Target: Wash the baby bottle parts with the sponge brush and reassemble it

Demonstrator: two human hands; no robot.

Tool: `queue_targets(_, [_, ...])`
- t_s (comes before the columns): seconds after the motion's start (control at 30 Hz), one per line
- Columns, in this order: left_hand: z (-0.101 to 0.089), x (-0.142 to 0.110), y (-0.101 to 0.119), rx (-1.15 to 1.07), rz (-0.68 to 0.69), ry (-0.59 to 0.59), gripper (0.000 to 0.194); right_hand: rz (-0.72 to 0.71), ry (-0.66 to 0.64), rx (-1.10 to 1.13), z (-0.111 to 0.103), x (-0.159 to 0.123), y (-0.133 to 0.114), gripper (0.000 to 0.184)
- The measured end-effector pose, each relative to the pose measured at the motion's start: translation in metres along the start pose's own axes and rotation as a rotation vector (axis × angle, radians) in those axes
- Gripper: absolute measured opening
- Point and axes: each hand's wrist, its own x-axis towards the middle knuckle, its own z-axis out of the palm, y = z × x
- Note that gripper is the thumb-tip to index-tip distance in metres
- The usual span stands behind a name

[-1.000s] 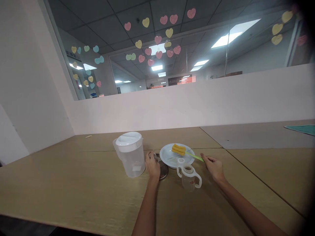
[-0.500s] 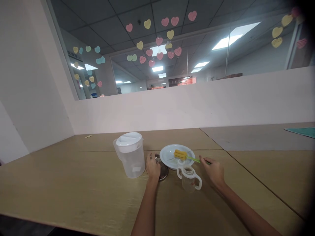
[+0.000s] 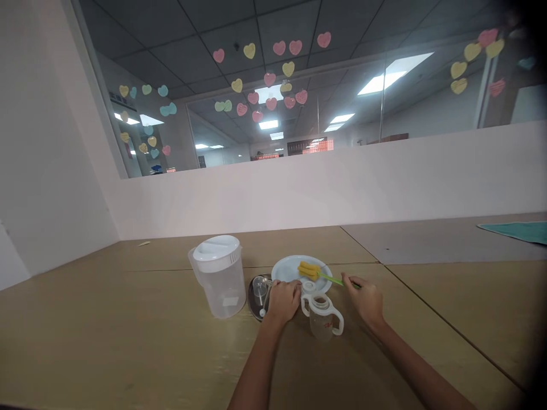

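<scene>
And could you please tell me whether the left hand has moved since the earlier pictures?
Yes, the left hand has moved to the right, away from the standing pitcher and closer to the two-handled bottle.

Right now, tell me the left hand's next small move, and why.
Probably close the left hand on the clear bottle with two white handles to steady it: the hand is close beside that upright, open-topped bottle, and the right hand holds the green-handled yellow sponge brush.
</scene>
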Motion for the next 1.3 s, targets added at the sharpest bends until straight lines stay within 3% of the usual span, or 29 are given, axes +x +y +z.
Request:
queue_targets(0.3, [-0.001, 0.007, 0.000, 0.013, 0.014, -0.045, 0.034, 0.002, -0.002, 0.019, 0.001, 0.000, -0.001, 0.049])
queue_targets(0.57, [0.003, -0.001, 0.003, -0.024, -0.017, 0.051, 0.033, 0.001, -0.021, 0.068, 0.001, -0.001, -0.001, 0.050])
queue_targets(0.73, [0.007, -0.005, 0.002, -0.078, -0.069, 0.165, 0.035, 0.032, -0.013, 0.158, 0.000, 0.000, 0.000, 0.051])
queue_targets(0.87, [0.011, -0.005, -0.003, -0.294, -0.144, 0.386, 0.028, 0.087, -0.003, 0.272, 0.001, 0.004, 0.003, 0.050])
queue_targets(1.03, [0.009, -0.002, -0.007, -0.511, -0.204, 0.634, 0.018, 0.132, -0.110, 0.414, 0.007, 0.007, 0.005, 0.047])
queue_targets(1.13, [0.008, -0.002, -0.007, -0.605, -0.232, 0.686, 0.015, 0.114, -0.156, 0.422, 0.009, 0.007, 0.006, 0.048])
queue_targets(1.3, [0.004, -0.004, -0.001, -0.628, -0.240, 0.662, 0.014, 0.031, -0.089, 0.318, 0.007, 0.004, 0.002, 0.050])
